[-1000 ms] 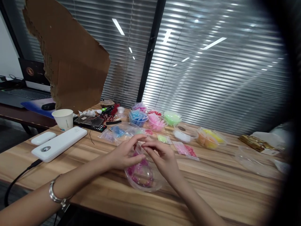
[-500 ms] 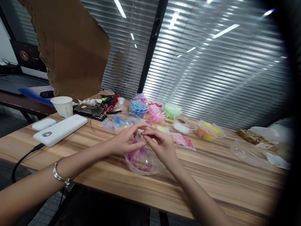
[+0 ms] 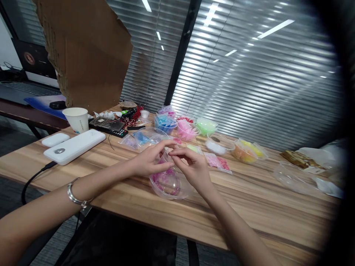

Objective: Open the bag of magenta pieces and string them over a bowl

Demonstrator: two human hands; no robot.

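Above a clear plastic bowl (image 3: pixel 184 190) with magenta pieces (image 3: pixel 163 181) in it, my two hands meet at the fingertips. My left hand (image 3: pixel 154 159) has its thumb below and its fingers curved over; whatever lies between them is too small to make out. My right hand (image 3: pixel 191 166) is pinched, thumb against forefinger, touching the left fingertips. Beyond the hands stands another clear bowl (image 3: pixel 152 135) with blue packets. Small bags of pink and red pieces (image 3: pixel 217 162) lie right of my right hand.
Bowls of blue (image 3: pixel 165 123), pink (image 3: pixel 186 130), green (image 3: pixel 205 126) and orange-yellow pieces (image 3: pixel 246 151) line the back. At left are a paper cup (image 3: pixel 77 120), a white power bank (image 3: pixel 74 146) and a remote (image 3: pixel 120 133). Cardboard (image 3: pixel 91 51) stands behind.
The view has shifted a little, so the table items sit slightly higher and further right. Both hands remain over the bowl, fingertips together, with hardly any change in pose.
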